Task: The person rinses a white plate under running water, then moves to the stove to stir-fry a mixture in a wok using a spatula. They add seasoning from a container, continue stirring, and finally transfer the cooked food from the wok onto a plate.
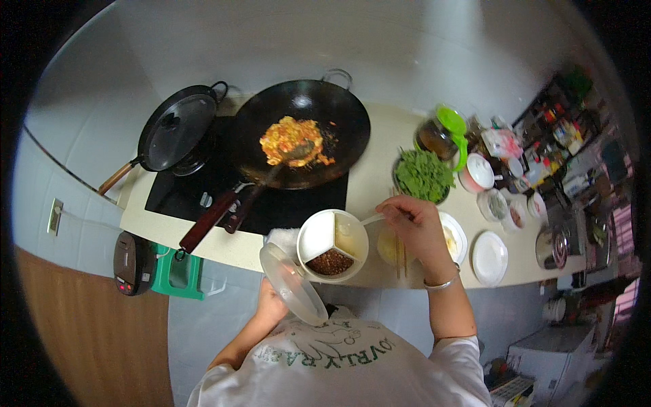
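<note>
My left hand (273,301) holds a round white seasoning box (333,245) from beneath, partly hidden by its hinged translucent lid (294,285), which hangs tilted back. The box has three compartments: one white, one pale yellowish, one with brown granules. Between the fingers of my right hand (414,224) is a small pale spoon (374,219), its far end at the rim by the yellowish compartment. Behind the box, a black wok (351,122) holds cooked scrambled egg with red bits (290,137); a ladle (274,175) rests in it, its dark wooden handle beside the wok's handle.
A second black pan (178,127) stands left on the black cooktop (168,196). To the right are a bowl of green leaves (424,175), a green-lidded glass jug (440,135), wooden chopsticks (399,254), a white plate (490,258) and small bowls. A rice cooker (133,264) sits lower left.
</note>
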The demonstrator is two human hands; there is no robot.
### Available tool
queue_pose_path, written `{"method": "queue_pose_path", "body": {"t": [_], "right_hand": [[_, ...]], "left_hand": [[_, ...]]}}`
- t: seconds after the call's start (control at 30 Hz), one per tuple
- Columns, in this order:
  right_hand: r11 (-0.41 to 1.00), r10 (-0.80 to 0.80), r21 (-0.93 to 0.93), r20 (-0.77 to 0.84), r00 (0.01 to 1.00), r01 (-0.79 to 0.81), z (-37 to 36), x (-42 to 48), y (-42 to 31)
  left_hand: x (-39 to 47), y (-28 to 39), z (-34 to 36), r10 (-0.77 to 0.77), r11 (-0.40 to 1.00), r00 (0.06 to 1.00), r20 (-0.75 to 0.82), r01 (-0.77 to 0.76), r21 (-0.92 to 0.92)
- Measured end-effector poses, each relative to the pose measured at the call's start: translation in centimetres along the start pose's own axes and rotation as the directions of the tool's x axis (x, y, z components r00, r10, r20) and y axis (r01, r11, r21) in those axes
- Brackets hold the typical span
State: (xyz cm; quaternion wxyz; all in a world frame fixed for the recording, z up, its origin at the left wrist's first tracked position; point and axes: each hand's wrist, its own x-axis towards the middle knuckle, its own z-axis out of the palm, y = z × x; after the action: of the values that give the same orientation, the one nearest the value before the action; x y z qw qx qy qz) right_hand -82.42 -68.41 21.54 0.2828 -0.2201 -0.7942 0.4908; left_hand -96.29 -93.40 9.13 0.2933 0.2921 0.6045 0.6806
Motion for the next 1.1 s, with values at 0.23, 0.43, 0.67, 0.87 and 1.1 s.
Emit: {"method": "queue_pose_path", "body": {"t": [0.23,0.43,0.67,0.87,1.1], "right_hand": [[0.965,-0.147,-0.230,-0.059,0.987,0.130,2.4,12.9,-2.0],[0.848,-0.305,-0.451,0.012,0.952,0.277,4.2,14.4,-1.4],[0.893,-0.203,-0.364,0.196,0.959,0.263,2.6,4.9,-2.4],[0.787,-0.198,-0.526,0.280,0.939,0.322,2.8,0.5,0.2],[0.936,-0.102,-0.329,0.093,0.990,0.127,0.5,-1.5,-0.1]], "left_hand": [[1.9,0.2,-2.0,-0.034,0.999,0.998,-0.053,0.032,-0.028],[2.9,0.2,-3.0,-0.013,0.999,1.000,-0.026,0.014,0.048],[3.5,1.5,-1.5,0.066,0.994,0.994,0.091,-0.074,0.085],[2.9,0.0,-0.3,-0.025,0.999,0.986,0.167,0.030,-0.029],[1.9,-0.1,0.0,0.033,0.964,0.990,0.140,-0.069,0.257]]}}
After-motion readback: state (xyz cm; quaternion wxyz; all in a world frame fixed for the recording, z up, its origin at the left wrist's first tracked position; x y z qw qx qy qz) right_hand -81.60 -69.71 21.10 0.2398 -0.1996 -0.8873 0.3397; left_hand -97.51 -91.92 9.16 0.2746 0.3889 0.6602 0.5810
